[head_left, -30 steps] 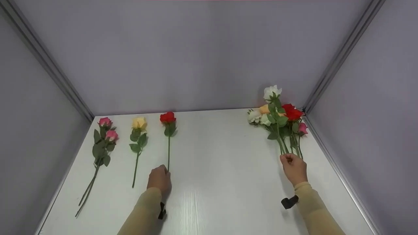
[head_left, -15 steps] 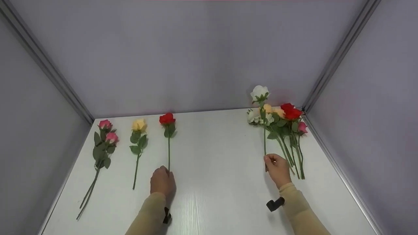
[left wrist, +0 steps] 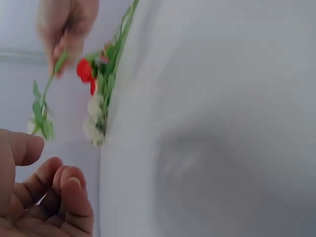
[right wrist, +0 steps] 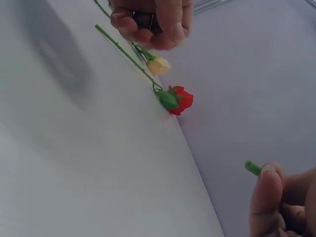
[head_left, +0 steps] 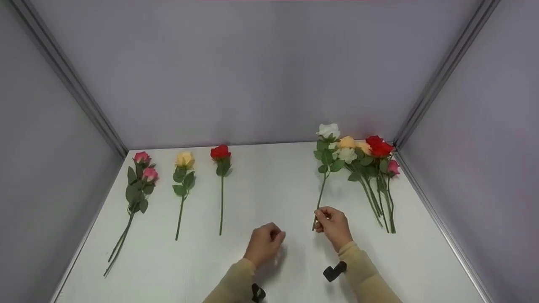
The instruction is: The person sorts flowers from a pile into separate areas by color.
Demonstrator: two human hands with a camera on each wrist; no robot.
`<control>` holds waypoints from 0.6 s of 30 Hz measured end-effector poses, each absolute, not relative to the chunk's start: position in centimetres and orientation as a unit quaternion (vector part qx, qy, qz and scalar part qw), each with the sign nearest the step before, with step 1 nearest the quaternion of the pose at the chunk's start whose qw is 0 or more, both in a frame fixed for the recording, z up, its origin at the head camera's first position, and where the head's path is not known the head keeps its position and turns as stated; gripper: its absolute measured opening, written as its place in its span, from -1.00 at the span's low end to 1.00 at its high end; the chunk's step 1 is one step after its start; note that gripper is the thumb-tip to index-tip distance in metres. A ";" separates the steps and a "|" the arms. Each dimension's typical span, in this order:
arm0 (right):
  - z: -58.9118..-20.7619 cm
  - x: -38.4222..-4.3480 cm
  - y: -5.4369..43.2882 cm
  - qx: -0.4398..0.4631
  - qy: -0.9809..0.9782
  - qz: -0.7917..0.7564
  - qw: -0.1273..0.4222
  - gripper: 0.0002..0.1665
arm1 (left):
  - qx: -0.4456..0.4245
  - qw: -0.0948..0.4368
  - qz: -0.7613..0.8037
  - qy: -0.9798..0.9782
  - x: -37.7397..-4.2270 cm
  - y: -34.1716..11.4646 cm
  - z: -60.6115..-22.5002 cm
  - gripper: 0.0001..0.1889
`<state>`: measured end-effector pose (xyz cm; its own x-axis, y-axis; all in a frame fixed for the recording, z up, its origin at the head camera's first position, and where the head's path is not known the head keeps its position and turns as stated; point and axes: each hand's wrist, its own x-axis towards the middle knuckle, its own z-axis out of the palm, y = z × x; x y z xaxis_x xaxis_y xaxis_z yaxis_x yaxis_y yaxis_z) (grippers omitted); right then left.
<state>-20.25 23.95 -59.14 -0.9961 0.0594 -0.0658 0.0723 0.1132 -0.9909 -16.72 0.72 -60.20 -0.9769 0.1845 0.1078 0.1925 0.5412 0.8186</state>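
Note:
My right hand (head_left: 334,227) pinches the lower stem of a white rose (head_left: 328,130) between thumb and fingers. The rose is held up with its bloom toward the back wall; the cut stem end (right wrist: 253,168) pokes out past my thumb in the right wrist view. My left hand (head_left: 265,242) is just left of it, over the table, holding nothing. Its fingers are loosely bent, with a gap to the thumb, in the left wrist view. A red rose (head_left: 220,152) lies on the table left of that hand, its stem free.
A yellow rose (head_left: 184,160) and two pink roses (head_left: 150,174) lie farther left on the white table (head_left: 269,185). At the back right is a pile of several flowers: orange ones (head_left: 347,142), red ones (head_left: 381,149), white ones (head_left: 348,155) and a pink one (head_left: 393,167). Grey panels enclose the table.
My right hand has drawn the white rose leftward out of the pile. My left hand has let go of the red rose's stem and moved right, leaving that rose on the table.

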 end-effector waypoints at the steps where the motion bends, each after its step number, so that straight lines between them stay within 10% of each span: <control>1: -59.2 -20.2 23.6 0.042 0.746 -0.664 0.010 -0.82 | -0.112 -0.001 -0.471 -0.875 -16.6 1.3 -60.3 -0.85; 18: -59.9 -19.0 20.8 -0.029 0.762 -0.645 0.058 -0.68 | -0.132 0.019 -0.530 -0.838 -15.5 5.5 -61.4 -0.86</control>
<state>-18.98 20.77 -59.89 -0.9915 -0.1195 -0.0505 0.0300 0.1674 -0.9854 -15.55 5.46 -61.37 -0.9642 0.2016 0.1720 0.2418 0.4037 0.8823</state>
